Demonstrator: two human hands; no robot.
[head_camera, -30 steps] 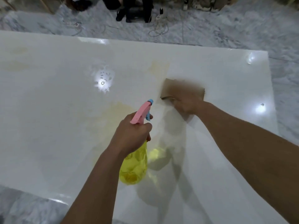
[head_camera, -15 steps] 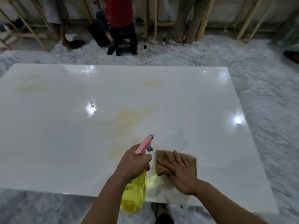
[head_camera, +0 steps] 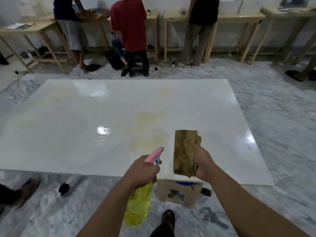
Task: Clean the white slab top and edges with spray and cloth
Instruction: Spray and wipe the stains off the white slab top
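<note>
A large glossy white slab lies low over the marble floor, with yellowish stains near its middle and far side. My left hand grips a yellow spray bottle with a pink and blue trigger head, held upright at the slab's near edge. My right hand holds a folded brown cloth lifted above the slab's near right part, hanging down from my fingers.
Under the near edge sits a brown support block. My shoe is on the floor below. Another person's shoe is at the left. Three people stand or sit at wooden workbenches beyond the slab; cables lie on the floor.
My right hand wiped the cloth back toward the near edge, then lifted it off the slab. The view has pulled back and risen, showing the whole slab and the room.
</note>
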